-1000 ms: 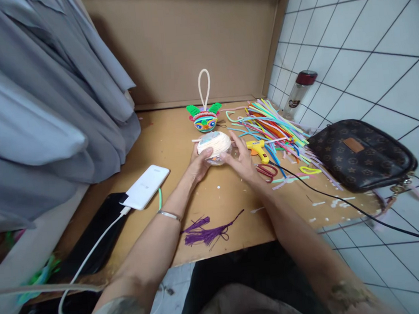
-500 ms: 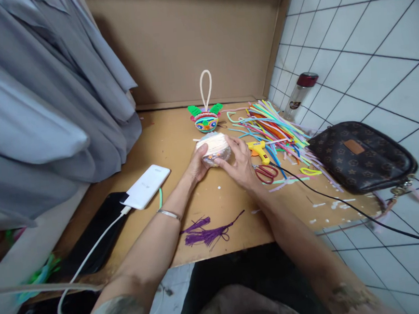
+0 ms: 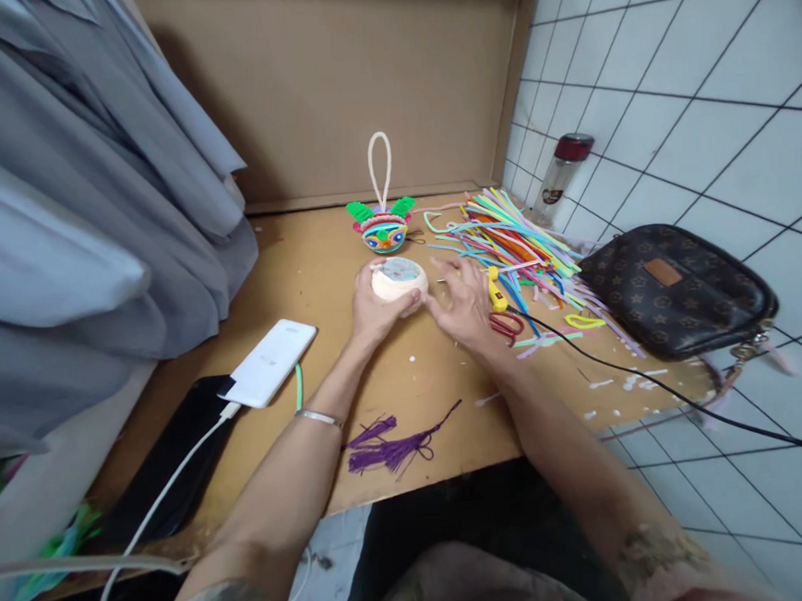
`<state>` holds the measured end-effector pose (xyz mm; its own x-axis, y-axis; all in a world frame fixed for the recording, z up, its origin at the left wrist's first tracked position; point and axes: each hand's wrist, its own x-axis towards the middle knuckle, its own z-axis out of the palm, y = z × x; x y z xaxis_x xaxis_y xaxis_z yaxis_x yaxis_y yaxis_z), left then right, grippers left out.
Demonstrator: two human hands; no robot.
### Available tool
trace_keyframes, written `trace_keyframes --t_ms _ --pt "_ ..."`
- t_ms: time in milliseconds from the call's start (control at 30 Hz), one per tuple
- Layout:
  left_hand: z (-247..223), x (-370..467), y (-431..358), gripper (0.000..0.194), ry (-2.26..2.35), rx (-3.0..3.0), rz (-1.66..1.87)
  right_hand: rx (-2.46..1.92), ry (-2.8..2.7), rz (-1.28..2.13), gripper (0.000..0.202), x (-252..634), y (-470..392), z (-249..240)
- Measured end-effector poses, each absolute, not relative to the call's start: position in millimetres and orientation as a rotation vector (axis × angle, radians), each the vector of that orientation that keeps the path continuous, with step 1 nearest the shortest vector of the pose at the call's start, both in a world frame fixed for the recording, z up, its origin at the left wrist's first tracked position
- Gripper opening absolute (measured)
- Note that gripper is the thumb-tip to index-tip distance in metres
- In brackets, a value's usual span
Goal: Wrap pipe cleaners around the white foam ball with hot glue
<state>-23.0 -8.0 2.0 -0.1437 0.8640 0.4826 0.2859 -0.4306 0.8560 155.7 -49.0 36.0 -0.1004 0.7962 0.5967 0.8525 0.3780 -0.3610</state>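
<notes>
"Cream-wrapped ball (image 3: 392, 289), how far along did I log it?"
"Visible side wrapped, bluish top (image 3: 399, 267) uncovered, underside hidden; I saw it over the tabletop (image 3: 386, 385), near the green-eared ornament (image 3: 385, 235)"
"Grip?"
"Left hand (image 3: 371, 310) closed round its side; right hand (image 3: 464, 307) half-open just beside, couldn't tell if touching"

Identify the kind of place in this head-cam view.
Looks like a handicraft table, at home or in a small workshop; can't tell which. Signs: the bundle of colorful pipe cleaners, the yellow glue gun and the purple tassels.
</notes>
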Motion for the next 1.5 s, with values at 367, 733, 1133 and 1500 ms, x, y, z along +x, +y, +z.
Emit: trace_keyframes --t_ms 367,733,1133,1500 --pt "9 -16 -23 0.080 1.130 1.949 1.475 -2.220 -1.544 -0.098 0.057 187 -30 28" --pt "8 -17 -21 0.081 0.997 1.848 1.475 -2.010 -1.330 -0.080 0.046 191 -30 42" --pt "6 -19 -17 0.085 0.985 1.727 1.465 -1.777 -1.533 -0.152 0.041 171 -51 56" --pt "10 -18 -19 0.082 0.965 1.753 1.480 -1.767 -1.565 -0.230 0.038 171 -51 54"
